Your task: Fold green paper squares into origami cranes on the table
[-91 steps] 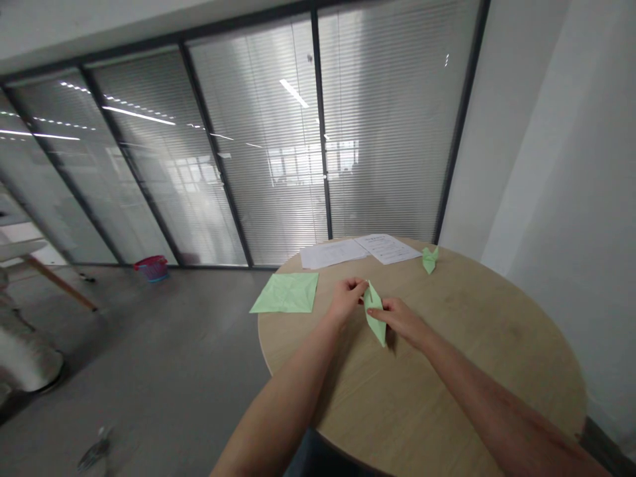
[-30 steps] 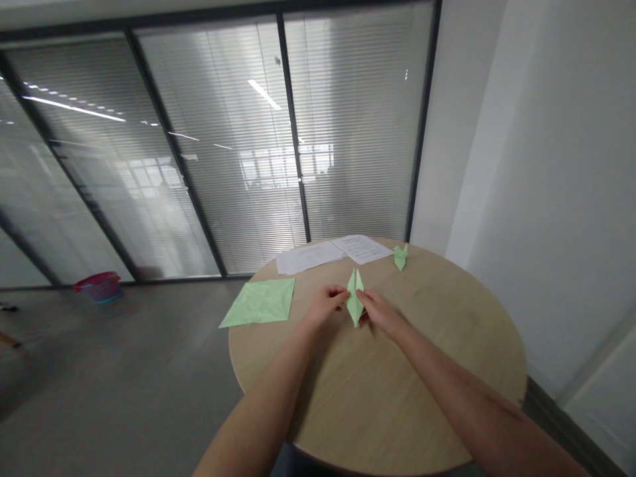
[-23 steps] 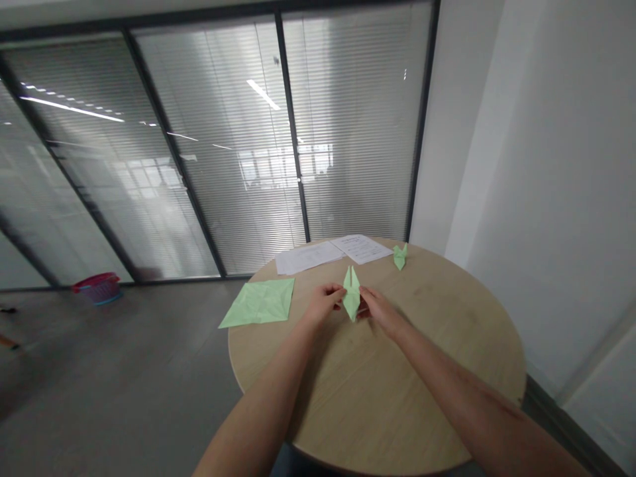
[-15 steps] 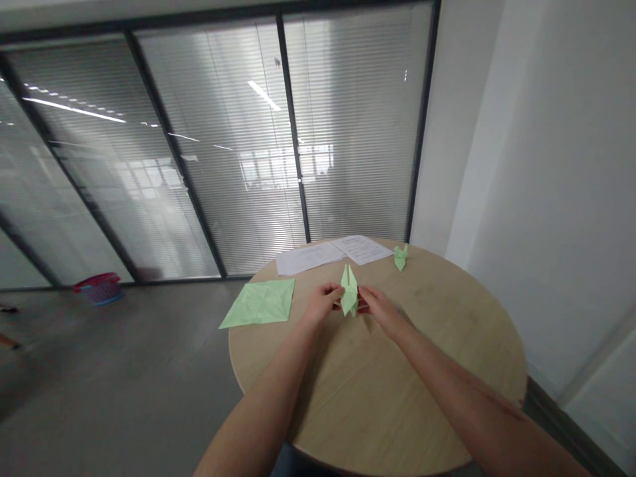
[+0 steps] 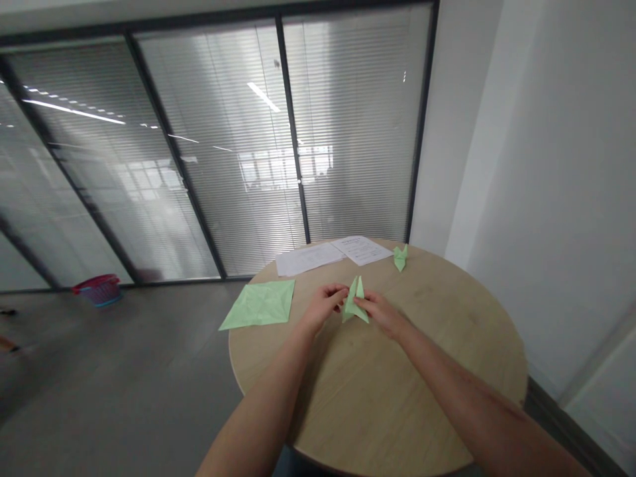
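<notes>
A partly folded light green paper model [image 5: 354,304] stands between my hands, just above the round wooden table [image 5: 447,371]. My left hand [image 5: 324,305] pinches its left side with closed fingers. My right hand [image 5: 379,310] grips its right side, fingers closed too. Two pointed tips of the model stick upward and a flap spreads out at the bottom.
A flat creased green sheet [image 5: 259,302] lies at the table's left edge. White printed papers [image 5: 334,252] lie at the far edge, with a small finished green paper figure [image 5: 400,256] beside them. A glass partition with blinds stands behind; a red basket [image 5: 98,289] sits on the floor.
The view swung right since the oldest frame. In the last second my hands turned the green model and its lower part spread open from a narrow point into a wider flap.
</notes>
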The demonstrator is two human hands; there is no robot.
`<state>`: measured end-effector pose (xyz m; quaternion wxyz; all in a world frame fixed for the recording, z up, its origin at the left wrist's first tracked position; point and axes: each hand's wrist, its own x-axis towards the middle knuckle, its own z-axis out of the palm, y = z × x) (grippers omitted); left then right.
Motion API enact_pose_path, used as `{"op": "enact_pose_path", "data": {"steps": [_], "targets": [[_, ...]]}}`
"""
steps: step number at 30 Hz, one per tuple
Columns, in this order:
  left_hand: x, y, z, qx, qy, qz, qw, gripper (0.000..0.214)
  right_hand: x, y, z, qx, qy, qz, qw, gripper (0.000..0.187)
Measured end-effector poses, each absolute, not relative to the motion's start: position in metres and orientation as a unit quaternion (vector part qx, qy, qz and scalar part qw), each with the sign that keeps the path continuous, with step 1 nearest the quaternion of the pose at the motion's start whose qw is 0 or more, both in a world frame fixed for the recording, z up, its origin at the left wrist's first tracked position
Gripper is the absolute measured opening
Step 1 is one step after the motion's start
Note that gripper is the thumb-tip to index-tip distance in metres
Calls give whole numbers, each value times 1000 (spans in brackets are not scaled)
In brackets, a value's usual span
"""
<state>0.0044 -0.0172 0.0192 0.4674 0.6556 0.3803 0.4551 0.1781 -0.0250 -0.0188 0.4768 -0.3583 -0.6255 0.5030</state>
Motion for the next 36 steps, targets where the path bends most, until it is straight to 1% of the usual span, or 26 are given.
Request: {"op": "enact_pose_path", "data": {"steps": [4,8,13,20,26,36], "targets": [[1,-18,22,658,369,448,480,34,177,-30,-16,-321,-608,547,477,47],[0,-16,21,656,339,436,515,39,176,-31,-18,-328,-588,565,477,51],[-1,-14,18,637,327,441,541,47,175,-31,-19,-313,-592,571,474,50],[-2,-11,13,621,315,444,565,43,177,-29,-23,-323,-613,560,454,49],[-2,-12,13,607,308,448,580,41,176,-31,-22,-319,-600,580,450,49],[0,-17,20,610,320,452,567,33,177,-31,-22,-339,-594,581,440,51]]}}
